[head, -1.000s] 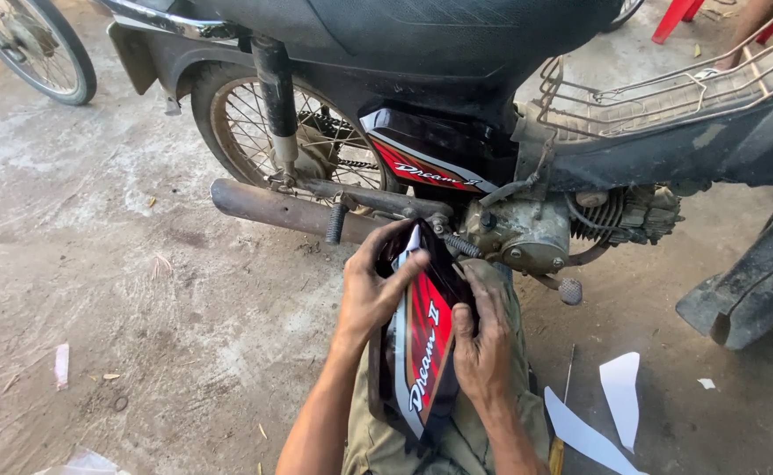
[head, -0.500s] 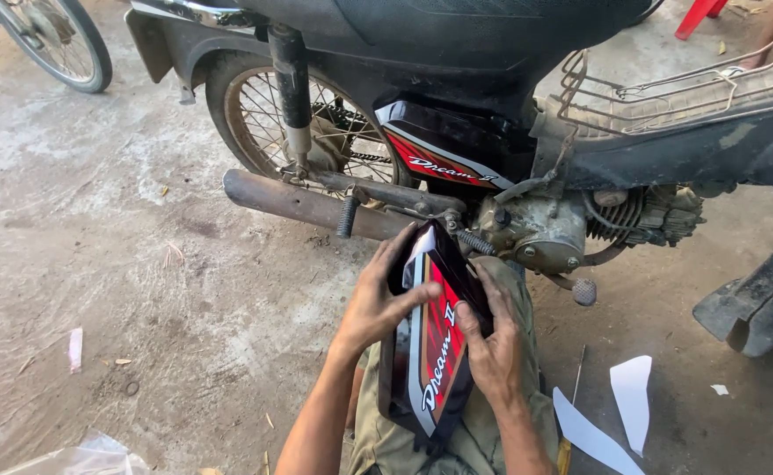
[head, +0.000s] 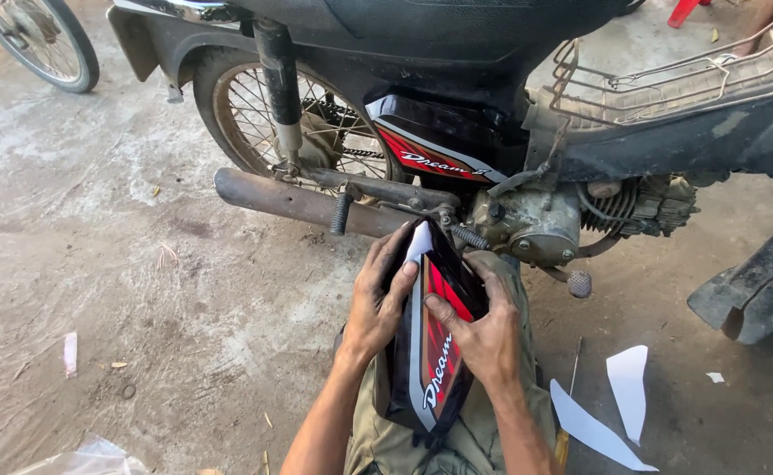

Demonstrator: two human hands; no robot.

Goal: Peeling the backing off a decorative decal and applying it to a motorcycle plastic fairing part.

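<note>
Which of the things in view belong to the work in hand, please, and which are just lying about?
In hand: left hand; right hand; black and red side panel; motorbike.
Lying about: white paper scraps; screwdriver; bicycle wheel; clear plastic bag.

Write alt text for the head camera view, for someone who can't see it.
Two hands, left hand and right hand, hold a black side panel with red and white stripes, beside a parked motorcycle on dusty concrete.

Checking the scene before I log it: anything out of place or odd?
The side panel is off the motorbike, held on the lap by both hands. White paper scraps litter the concrete right of the knee.
</note>
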